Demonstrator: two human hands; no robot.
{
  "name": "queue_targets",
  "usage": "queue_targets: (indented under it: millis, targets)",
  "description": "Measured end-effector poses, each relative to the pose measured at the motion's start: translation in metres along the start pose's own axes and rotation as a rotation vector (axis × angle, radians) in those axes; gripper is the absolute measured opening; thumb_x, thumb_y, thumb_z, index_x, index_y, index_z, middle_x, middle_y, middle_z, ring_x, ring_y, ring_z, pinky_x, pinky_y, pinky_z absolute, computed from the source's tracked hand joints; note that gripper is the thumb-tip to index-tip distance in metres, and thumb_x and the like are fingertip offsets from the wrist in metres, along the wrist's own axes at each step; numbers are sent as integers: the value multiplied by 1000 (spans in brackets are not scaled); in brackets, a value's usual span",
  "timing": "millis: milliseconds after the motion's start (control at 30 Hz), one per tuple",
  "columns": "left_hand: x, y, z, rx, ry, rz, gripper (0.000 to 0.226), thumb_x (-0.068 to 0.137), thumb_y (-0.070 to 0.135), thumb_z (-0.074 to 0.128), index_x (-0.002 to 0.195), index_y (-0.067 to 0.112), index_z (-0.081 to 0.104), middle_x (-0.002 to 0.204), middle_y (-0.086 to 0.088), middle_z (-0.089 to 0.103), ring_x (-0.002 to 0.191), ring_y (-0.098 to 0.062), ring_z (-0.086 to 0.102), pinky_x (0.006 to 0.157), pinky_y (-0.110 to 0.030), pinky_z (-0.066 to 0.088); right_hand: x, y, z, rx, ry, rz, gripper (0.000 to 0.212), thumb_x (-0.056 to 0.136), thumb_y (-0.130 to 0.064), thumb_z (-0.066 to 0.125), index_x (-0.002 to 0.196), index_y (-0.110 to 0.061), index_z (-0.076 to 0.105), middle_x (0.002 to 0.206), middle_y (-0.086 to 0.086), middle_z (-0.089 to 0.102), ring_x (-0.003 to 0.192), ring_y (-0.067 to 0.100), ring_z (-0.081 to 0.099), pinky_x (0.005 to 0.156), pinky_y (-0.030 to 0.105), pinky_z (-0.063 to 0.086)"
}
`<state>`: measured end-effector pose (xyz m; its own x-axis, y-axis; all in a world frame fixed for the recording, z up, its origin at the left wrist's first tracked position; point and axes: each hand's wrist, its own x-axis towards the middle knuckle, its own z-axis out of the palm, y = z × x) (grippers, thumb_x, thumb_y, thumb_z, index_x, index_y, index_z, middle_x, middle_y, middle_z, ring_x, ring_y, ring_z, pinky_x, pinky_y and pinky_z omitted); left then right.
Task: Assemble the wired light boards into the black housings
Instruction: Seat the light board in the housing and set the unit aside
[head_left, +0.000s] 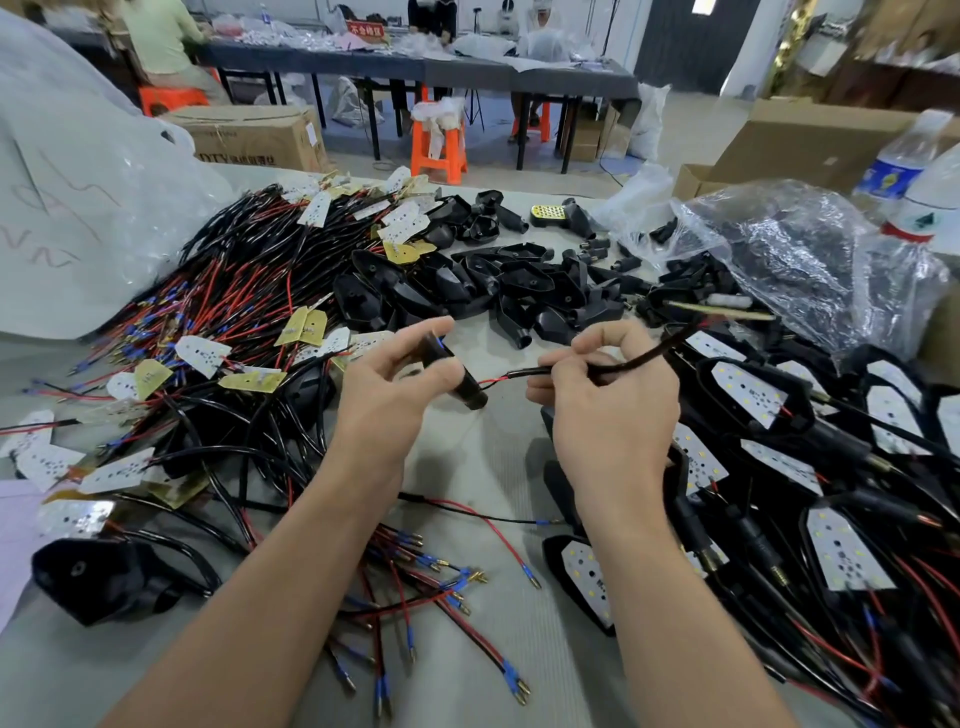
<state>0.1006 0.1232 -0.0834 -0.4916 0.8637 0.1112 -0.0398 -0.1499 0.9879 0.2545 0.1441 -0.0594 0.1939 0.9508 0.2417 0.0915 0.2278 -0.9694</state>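
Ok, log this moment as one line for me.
left hand: grips black housing | right hand: pinches black cable | red lead: spans housing stem to cable sheath | assembled units: piled at right

Grey table: wired boards, black housings.

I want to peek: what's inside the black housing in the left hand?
A red wire enters the black housing at its end; the left hand hides the rest.
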Motion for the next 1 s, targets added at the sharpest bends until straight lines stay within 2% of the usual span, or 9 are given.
queue_targets:
  millis: [67,200,300,400,467,600,767,867,1000]
  targets:
    - [3,2,1,-162,-44,-45,36,93,0,66,118,25,75,109,14,75,106,0,65,106,-27,49,1,-1,-1,85,-41,60,20,82,-1,53,88,-19,57,73,5,75,59,23,74,70,53,63]
    - [7,5,-4,-212,-167,-108,37,102,7,56,120,32,75,101,25,73,95,2,63,85,-23,58,2,0,-3,-61,-5,39,19,82,-8,53,86,-27,55,67,4,73,55,20,72,68,51,61]
    - [10,4,-10,-126,-199,-81,40,104,9,53,121,39,75,120,11,66,106,-9,59,83,-26,56,3,2,-2,-151,25,13,18,81,-14,55,85,-31,53,68,5,71,60,27,70,69,49,58]
    - [11,4,-12,-89,-208,-17,45,105,7,49,124,40,73,116,0,64,94,-13,58,90,-37,55,2,1,0,-225,-10,-17,18,79,-13,57,85,-31,54,64,5,70,59,24,68,66,43,57]
    - [10,5,-12,-89,-238,12,44,106,10,47,123,40,74,117,-1,71,92,-12,59,82,-33,55,2,-2,0,-122,-73,2,20,79,-7,59,86,-26,55,64,9,69,55,22,68,57,37,56]
    - [6,4,-10,-178,-295,-37,39,108,16,42,124,29,75,122,-5,73,97,-16,66,76,-32,58,3,-10,-1,498,-217,239,23,85,13,64,88,-10,60,74,20,64,53,18,61,52,25,52]
    - [2,1,0,-371,-339,-148,38,110,15,39,126,22,73,108,-11,75,85,-22,67,76,-31,59,-2,-9,4,421,-516,265,19,96,9,53,94,-4,66,83,12,72,64,18,64,62,25,56]
    - [4,0,1,-339,-252,-208,36,110,15,41,136,20,65,109,-9,78,90,-18,72,73,-28,59,-4,-11,6,441,-527,275,25,105,1,43,90,-5,61,82,14,72,61,19,68,61,29,60]
    - [12,1,-4,-280,30,-241,31,109,17,45,132,14,65,109,-2,78,87,-17,67,68,-33,56,4,-9,3,507,-309,206,21,107,-2,40,93,-6,56,73,12,71,54,21,67,54,30,59]
